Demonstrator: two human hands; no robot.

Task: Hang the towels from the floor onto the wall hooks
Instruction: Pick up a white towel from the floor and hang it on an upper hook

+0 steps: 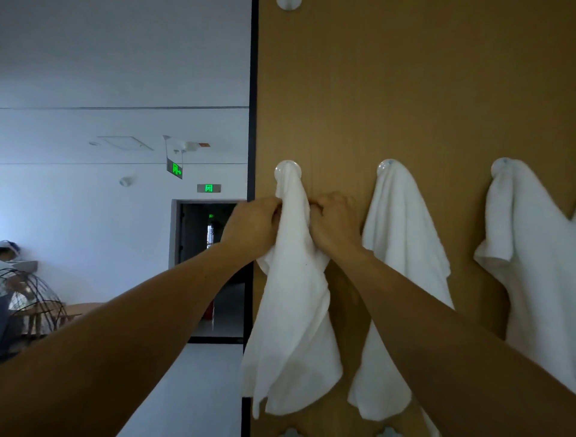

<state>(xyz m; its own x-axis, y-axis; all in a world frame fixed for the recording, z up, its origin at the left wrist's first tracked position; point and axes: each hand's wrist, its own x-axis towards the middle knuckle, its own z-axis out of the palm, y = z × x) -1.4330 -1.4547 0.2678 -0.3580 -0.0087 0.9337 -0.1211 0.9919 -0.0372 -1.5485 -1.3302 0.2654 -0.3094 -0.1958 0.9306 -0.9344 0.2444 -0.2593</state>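
A white towel (293, 312) drapes from the left round hook (287, 170) on the brown wooden wall panel (405, 93). My left hand (252, 227) grips the towel's left side just below the hook. My right hand (335, 223) grips its right side at the same height. Two more white towels hang to the right: the middle towel (402, 249) from a middle hook (388, 165), and the right towel (530, 249) from a right hook (502, 165).
Another hook (289, 3) sits at the panel's top edge, and two more hooks (290, 433) peek in at the bottom. Left of the panel's black edge (253, 124) is a white room with a dark doorway (205, 249), green exit signs and a wire frame object (31, 296).
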